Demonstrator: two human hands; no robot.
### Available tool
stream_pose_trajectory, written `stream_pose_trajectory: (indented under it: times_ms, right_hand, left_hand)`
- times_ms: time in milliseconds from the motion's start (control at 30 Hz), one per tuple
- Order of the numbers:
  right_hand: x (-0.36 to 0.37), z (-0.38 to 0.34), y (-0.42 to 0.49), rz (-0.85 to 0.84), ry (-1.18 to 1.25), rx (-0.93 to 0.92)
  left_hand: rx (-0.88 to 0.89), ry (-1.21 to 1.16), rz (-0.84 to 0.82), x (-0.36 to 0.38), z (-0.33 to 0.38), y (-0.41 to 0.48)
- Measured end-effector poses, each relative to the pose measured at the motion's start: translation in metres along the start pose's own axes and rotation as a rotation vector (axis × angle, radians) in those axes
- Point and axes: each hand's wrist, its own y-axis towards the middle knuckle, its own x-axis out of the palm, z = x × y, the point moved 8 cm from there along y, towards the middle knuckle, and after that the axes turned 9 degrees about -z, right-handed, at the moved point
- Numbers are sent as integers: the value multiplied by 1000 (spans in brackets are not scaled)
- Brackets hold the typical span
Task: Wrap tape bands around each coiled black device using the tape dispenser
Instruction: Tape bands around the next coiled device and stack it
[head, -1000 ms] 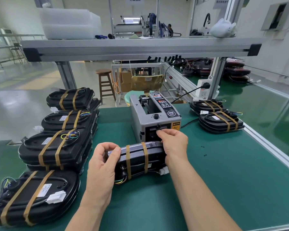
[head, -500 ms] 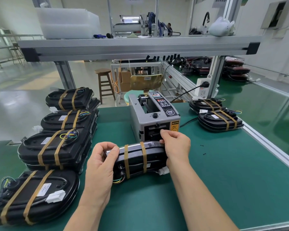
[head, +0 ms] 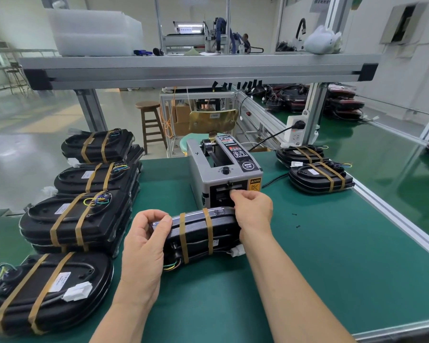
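**Your hands meet at the dispenser mouth**

The green counter [head: 320, 268] fills the view in front of you, with an aluminium shelf [head: 198, 70] crossing above it. Along your left side runs a row of banded devices [head: 72, 219], stacked and each strapped with two tan strips. Two more banded devices [head: 318, 178] lie overlapping at the far right, beside the counter's edge.

The grey tape dispenser [head: 223, 179] stands in the middle, its outlet facing you. Just in front of it, the coiled black device [head: 201, 235] is tilted up on its edge.

Your left hand [head: 144, 246] grips its left end, fingers curled over the top rim. Your right hand [head: 254, 211] sits over its right end, fingers bunched close at the dispenser's outlet; you cannot tell whether they pinch any tape.

Two tape bands [head: 183, 240] already circle the device near its middle. A white connector [head: 237, 251] pokes out below your right wrist.
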Motion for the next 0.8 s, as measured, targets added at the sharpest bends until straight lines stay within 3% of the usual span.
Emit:
stream_pose_trajectory:
  times_ms: [133, 433, 633, 800]
  right_hand:
    - [-5, 5, -6, -120, 108, -7]
    - [-22, 3, -21, -149, 401, 47]
    - [-5, -14, -45, -231, 383, -36]
    - [10, -23, -68, -205, 179, -171]
  left_hand:
    - [15, 30, -17, 2, 2, -1]
    - [-32, 42, -7, 10, 6, -2]
    - [-101, 38, 9, 11, 4, -1]
    - [-117, 6, 21, 11, 7, -3]
